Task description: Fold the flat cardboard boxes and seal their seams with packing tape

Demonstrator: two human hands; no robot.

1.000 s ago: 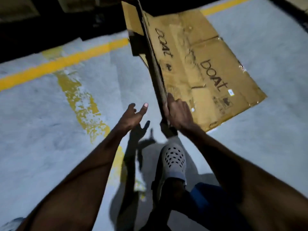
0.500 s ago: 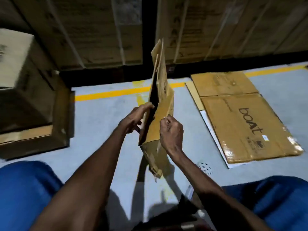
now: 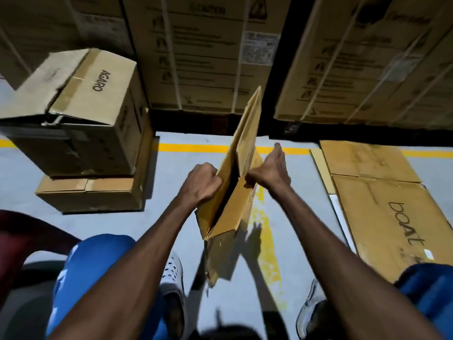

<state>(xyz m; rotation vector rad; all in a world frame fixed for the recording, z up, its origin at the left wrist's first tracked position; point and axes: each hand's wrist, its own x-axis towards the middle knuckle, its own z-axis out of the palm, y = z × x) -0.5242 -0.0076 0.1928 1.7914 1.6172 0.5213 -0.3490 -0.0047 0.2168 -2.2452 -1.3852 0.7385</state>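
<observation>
stacked boxes left, flattened cardboard right, floor between

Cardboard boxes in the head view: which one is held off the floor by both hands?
The narrow flattened box between the left hand and right hand. The boat-printed cardboard lies flat; the AGARO box sits stacked.

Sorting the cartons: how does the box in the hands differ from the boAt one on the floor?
The held box stands on edge, pulled partly open; the boAt carton lies flat on the floor. The left hand and right hand grip the held box; nothing touches the boAt carton. Both are brown cardboard.
</observation>
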